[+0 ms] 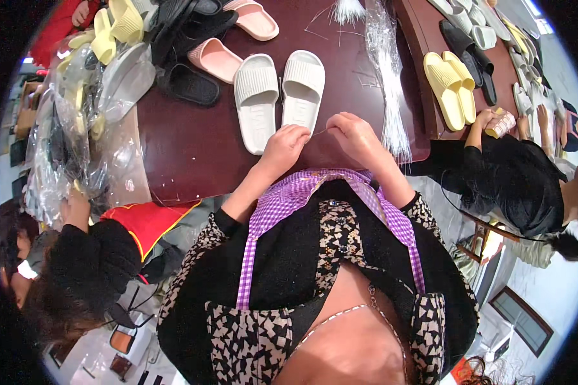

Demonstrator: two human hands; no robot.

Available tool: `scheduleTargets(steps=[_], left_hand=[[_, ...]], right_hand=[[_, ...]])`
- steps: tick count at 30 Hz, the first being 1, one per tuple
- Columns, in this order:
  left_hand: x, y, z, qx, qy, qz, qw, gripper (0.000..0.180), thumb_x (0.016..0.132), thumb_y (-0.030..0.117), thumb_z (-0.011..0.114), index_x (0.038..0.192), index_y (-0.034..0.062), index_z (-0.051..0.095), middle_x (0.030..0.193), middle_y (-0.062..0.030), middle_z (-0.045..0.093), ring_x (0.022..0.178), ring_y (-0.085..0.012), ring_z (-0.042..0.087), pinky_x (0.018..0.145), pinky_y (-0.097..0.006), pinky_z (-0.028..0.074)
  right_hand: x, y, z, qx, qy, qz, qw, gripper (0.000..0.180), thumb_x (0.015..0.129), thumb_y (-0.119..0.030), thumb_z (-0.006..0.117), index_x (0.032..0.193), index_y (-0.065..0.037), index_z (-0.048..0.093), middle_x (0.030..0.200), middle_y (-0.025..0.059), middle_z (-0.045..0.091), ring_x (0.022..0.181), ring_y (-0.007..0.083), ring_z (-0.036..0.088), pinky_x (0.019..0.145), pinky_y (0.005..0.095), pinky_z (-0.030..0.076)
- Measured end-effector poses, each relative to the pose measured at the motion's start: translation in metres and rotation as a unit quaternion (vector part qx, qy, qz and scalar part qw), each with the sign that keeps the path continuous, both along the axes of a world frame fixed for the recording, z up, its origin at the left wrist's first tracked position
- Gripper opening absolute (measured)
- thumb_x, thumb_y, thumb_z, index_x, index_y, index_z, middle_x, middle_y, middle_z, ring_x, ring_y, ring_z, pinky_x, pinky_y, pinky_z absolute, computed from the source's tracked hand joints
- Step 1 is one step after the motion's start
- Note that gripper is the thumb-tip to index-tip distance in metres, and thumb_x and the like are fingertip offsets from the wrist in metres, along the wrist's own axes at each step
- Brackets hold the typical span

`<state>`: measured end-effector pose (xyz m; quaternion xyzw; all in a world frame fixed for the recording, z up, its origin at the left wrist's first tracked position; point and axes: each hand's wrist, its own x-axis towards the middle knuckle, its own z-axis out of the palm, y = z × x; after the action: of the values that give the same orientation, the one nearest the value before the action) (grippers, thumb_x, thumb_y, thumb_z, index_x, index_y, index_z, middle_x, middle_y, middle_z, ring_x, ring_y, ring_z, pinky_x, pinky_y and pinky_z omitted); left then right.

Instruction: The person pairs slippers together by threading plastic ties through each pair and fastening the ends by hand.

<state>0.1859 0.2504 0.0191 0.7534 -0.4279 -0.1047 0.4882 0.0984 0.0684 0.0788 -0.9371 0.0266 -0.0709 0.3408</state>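
A pair of light grey slide slippers lies in front of me, heels toward me. My left hand is closed in a pinch at the heel end of the right-hand slipper. My right hand pinches just to the right of it. Between the two hands runs a thin white plastic strand, one end at each set of fingertips. Whether the strand touches the slipper I cannot tell. On the right lies a bundle of similar white strands, partly wrapped in clear plastic.
Pink slippers and black slippers are heaped at the left, beside bagged slippers. A yellow pair sits at the right on the dark red table. Co-workers sit on both sides.
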Motion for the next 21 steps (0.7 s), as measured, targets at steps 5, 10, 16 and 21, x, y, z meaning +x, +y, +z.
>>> scheduleTargets(steps=[5, 10, 16, 21], left_hand=[[-0.006, 0.025, -0.013, 0.043, 0.009, -0.013, 0.999, 0.011, 0.084, 0.007, 0.054, 0.091, -0.0007, 0.059, 0.086, -0.015, 0.062, 0.083, -0.0303, 0.06, 0.072, -0.037, 0.048], [-0.012, 0.048, -0.025, 0.07, 0.029, -0.011, 0.997, 0.012, 0.085, 0.006, 0.052, 0.092, -0.0013, 0.058, 0.085, -0.0158, 0.061, 0.081, -0.0308, 0.06, 0.072, -0.036, 0.048], [-0.014, 0.062, -0.043, 0.086, 0.13, 0.013, 0.988, 0.012, 0.085, 0.008, 0.05, 0.089, -0.0003, 0.057, 0.084, -0.0172, 0.061, 0.081, -0.0339, 0.059, 0.071, -0.041, 0.047], [-0.014, 0.072, -0.049, 0.105, 0.148, 0.03, 0.983, 0.014, 0.085, 0.006, 0.049, 0.095, -0.0024, 0.056, 0.081, -0.0175, 0.062, 0.074, -0.0286, 0.063, 0.067, -0.035, 0.049]], right_hand=[[0.005, 0.015, -0.011, -0.035, -0.042, 0.07, 0.996, 0.006, 0.076, -0.005, 0.057, 0.081, -0.002, 0.058, 0.08, 0.0121, 0.058, 0.08, 0.0314, 0.058, 0.069, 0.0385, 0.048], [0.009, 0.029, -0.022, -0.06, -0.02, 0.131, 0.989, 0.006, 0.073, -0.004, 0.055, 0.078, -0.003, 0.058, 0.078, 0.011, 0.057, 0.078, 0.0299, 0.057, 0.068, 0.0379, 0.048], [0.016, 0.039, -0.036, -0.133, 0.007, 0.193, 0.972, 0.006, 0.072, -0.007, 0.054, 0.077, -0.005, 0.057, 0.08, 0.0108, 0.057, 0.08, 0.0287, 0.058, 0.072, 0.0379, 0.048], [0.025, 0.046, -0.047, -0.154, -0.005, 0.226, 0.962, 0.007, 0.071, -0.008, 0.054, 0.077, -0.005, 0.057, 0.081, 0.0102, 0.057, 0.081, 0.0273, 0.059, 0.071, 0.0369, 0.048]])
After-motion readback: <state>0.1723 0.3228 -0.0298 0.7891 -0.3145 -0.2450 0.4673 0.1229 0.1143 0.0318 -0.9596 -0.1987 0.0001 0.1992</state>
